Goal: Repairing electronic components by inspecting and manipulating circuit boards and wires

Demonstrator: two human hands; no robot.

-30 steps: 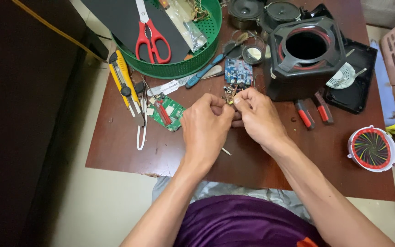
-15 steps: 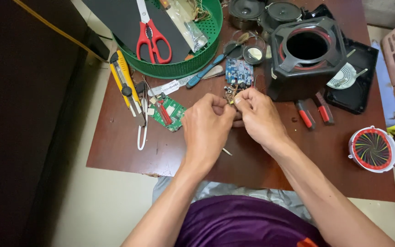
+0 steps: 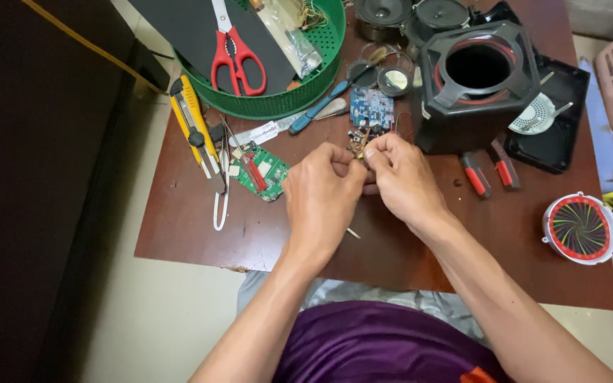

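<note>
Head view: both hands, left (image 3: 323,195) and right (image 3: 404,181), meet fingertip-to-fingertip, seemingly pinching a small circuit part (image 3: 358,144).

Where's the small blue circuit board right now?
In the head view, the blue circuit board lies on the table just beyond both hands, left of the black speaker housing and right of the blue-handled screwdriver.

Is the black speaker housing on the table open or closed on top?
Open: the black speaker housing shows an uncovered round hole on top, dark inside.
</note>
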